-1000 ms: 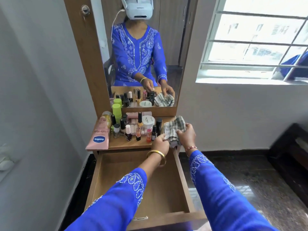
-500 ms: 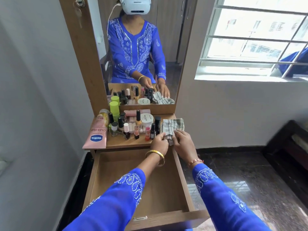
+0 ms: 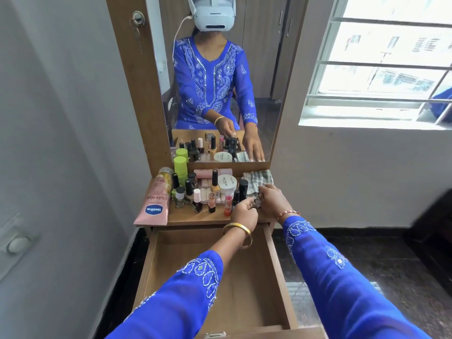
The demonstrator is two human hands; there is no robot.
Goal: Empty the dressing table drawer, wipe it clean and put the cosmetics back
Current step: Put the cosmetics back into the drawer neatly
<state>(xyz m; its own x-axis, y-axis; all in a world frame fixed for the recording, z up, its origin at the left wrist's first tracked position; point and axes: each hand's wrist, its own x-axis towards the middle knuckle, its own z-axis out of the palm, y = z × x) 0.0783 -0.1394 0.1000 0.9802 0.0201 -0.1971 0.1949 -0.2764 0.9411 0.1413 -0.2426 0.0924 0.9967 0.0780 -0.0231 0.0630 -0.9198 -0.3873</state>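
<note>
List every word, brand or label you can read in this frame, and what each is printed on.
"Vaseline": blue badge on the pink lotion tube, lying at the tabletop's left edge.
"Gluta-Hya": same tube, above the badge.
"NAIL POLISH": lid of the white round jar; the smaller print beside it is too small to read.
Labels on the small bottles are too small or blurred.
The jar's mirrored lid text is not legible.
</note>
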